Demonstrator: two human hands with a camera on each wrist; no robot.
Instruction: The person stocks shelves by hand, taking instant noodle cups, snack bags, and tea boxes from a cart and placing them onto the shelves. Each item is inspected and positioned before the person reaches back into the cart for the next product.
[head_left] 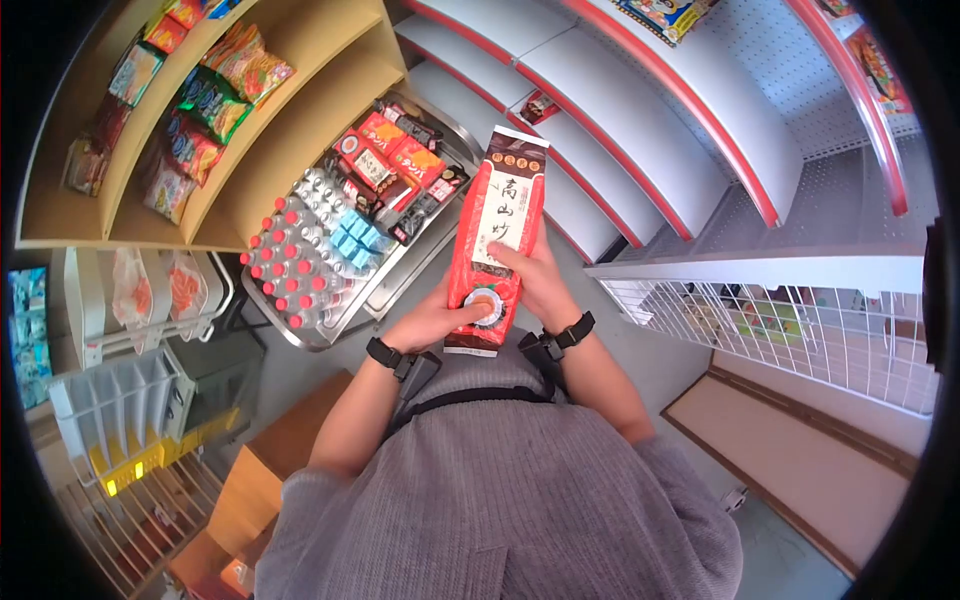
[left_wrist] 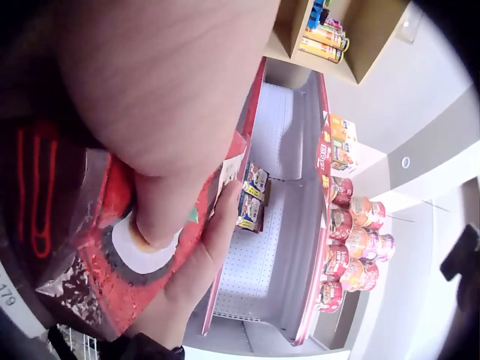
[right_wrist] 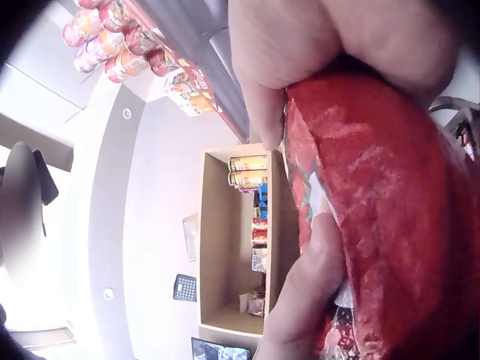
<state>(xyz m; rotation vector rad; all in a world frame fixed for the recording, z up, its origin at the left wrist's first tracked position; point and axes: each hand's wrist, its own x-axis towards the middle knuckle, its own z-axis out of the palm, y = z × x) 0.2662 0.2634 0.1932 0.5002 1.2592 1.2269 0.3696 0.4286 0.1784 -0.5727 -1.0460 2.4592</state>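
We hold the pack (head_left: 497, 240) upright before the chest, above the floor. The left hand (head_left: 438, 320) grips its lower end, thumb pressed on the round emblem. The right hand (head_left: 540, 285) wraps its right edge, thumb on the label. We judge this a hold-and-check step. Moving the pack on would call for one hand to let go while the other grips firmly, since it looks tall and soft. A tray (head_left: 312, 340) of bottles (head_left: 290, 262) and boxes (head_left: 385, 150) stands near on the left, white shelves (head_left: 650, 120) ahead and a wire basket (head_left: 780, 320) on the right. Nothing blocks the shelves.
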